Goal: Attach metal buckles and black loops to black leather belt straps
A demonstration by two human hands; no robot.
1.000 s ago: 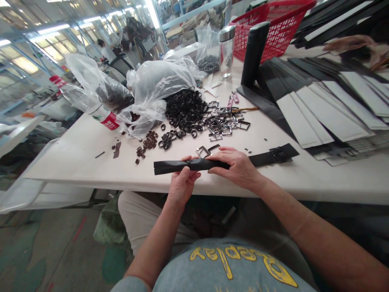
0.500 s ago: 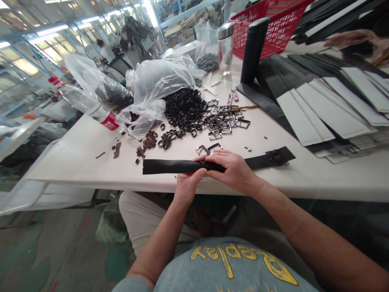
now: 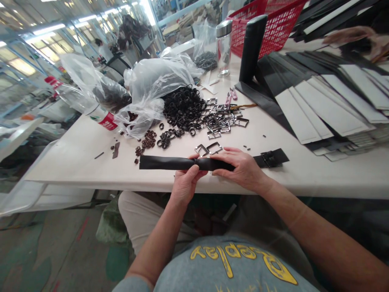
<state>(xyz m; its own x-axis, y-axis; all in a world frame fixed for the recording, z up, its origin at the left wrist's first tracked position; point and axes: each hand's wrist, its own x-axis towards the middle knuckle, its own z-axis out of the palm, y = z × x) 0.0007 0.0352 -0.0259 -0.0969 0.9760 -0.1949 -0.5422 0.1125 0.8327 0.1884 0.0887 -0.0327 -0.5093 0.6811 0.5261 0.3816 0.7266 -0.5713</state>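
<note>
A black belt strap (image 3: 164, 162) lies crosswise above the table's near edge, held in both hands. My left hand (image 3: 187, 182) pinches it near the middle, thumb on top against a narrow black loop (image 3: 196, 161) around the strap. Closed over the strap farther right is my right hand (image 3: 244, 169), its fingers along the far side and the thumb on the near side. Beyond it, a dark buckle (image 3: 268, 159) sits close to the strap's right end. Two loose metal buckles (image 3: 214, 148) lie just past my hands.
Behind are piles of black loops (image 3: 184, 107), brown loops (image 3: 148, 139) and metal buckles (image 3: 223, 121). Plastic bags (image 3: 161, 77), a cola bottle (image 3: 105, 117), a glass bottle (image 3: 223, 50) and a red basket (image 3: 279, 28) stand farther back. Strap pieces (image 3: 328, 105) cover the right; another person's hand (image 3: 349, 36) is beyond.
My hands have moved apart: the right slid rightward along the strap, while the left shifted slightly left. More strap shows between them, and the strap itself moved a little left.
</note>
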